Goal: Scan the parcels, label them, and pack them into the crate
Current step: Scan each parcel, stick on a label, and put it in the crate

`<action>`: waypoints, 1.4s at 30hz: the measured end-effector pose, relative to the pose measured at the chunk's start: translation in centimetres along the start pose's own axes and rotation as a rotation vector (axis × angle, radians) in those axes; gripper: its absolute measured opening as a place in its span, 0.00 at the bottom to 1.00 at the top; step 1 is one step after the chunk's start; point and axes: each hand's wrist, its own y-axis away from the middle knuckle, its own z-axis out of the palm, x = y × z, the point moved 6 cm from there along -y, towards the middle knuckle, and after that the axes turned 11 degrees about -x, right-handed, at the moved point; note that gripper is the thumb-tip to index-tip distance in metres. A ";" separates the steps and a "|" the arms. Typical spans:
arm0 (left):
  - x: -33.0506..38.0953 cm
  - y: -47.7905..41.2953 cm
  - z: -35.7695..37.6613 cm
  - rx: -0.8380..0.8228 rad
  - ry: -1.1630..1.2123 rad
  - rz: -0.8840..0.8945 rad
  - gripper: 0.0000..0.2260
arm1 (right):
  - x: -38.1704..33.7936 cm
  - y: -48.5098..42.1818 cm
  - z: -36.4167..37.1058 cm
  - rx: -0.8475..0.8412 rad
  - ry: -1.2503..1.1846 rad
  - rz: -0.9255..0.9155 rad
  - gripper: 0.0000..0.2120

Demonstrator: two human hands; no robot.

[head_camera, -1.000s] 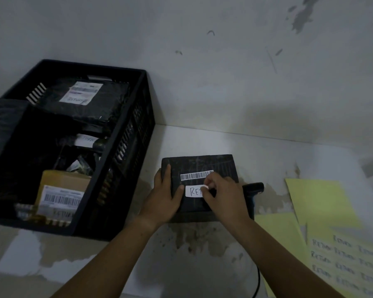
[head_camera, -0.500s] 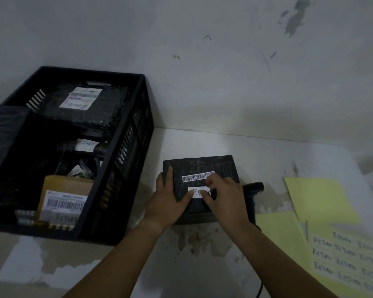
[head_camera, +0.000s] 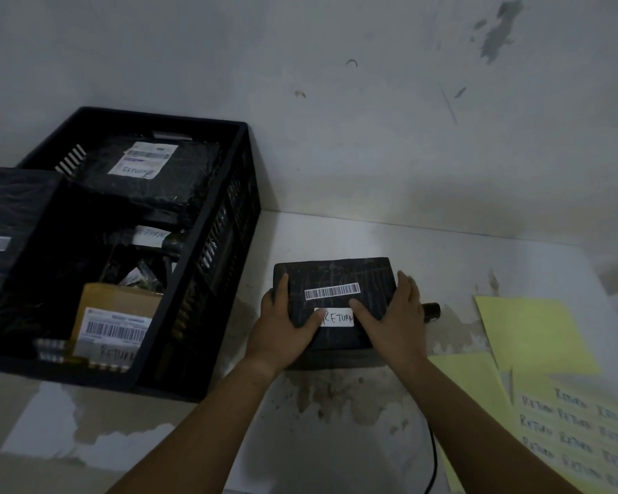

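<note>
To your left, the black crate (head_camera: 229,215) stands on the desk (head_camera: 336,237), with labelled parcels inside and a brown box (head_camera: 115,315) among them. Just right of it is the black parcel (head_camera: 336,276), its barcode (head_camera: 332,291) and white RETURN label (head_camera: 338,318) facing up. Your left hand (head_camera: 282,326) grips its left edge and your right hand (head_camera: 393,315) its right edge, with both thumbs by the label. Yellow sheets (head_camera: 528,333) lie furthest right.

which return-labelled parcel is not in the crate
The black parcel on the table, held at its sides by the left hand and right hand. The brown box and the black-wrapped parcel lie inside the crate.
</note>
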 end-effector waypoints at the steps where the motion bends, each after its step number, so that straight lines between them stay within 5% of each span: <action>1: 0.1 0.1 0.1 0.007 0.028 -0.002 0.48 | 0.4 -0.2 0.5 -0.050 -0.056 0.026 0.55; 4: 0.1 -0.2 0.3 0.040 0.063 0.001 0.49 | 0.5 -0.6 0.6 -0.091 -0.087 0.007 0.57; 9: -0.6 -0.8 0.7 0.065 0.242 -0.023 0.48 | 0.3 -0.5 0.3 -0.062 -0.179 -0.072 0.41; 13: -1.4 -0.5 0.4 0.095 0.429 -0.090 0.31 | 1.8 -0.9 -0.3 -0.123 -0.372 0.005 0.49; 15: -2.1 0.5 0.8 0.067 0.526 -0.113 0.35 | 3.8 -0.5 -0.4 -0.160 -0.530 0.074 0.50; 19: -3.0 2.6 2.7 0.003 0.631 -0.161 0.38 | 4.1 0.6 0.2 -0.341 -0.537 0.022 0.32; 25: 1.5 6.0 0.5 0.051 0.568 -0.136 0.27 | 2.1 2.1 -3.1 -0.326 -0.603 -0.069 0.25; 31: 9.3 12.3 -7.3 0.096 0.407 0.082 0.23 | -4.4 4.0 -8.6 -0.278 -0.585 -0.255 0.34; 35: 11.7 16.4 -14.2 0.234 0.320 0.202 0.30 | -12.9 5.3 -10.8 -0.303 -0.569 -0.472 0.27; 42: 7.8 19.6 -23.0 0.457 0.488 0.232 0.28 | -28.1 4.7 -9.6 -0.451 -0.462 -0.748 0.19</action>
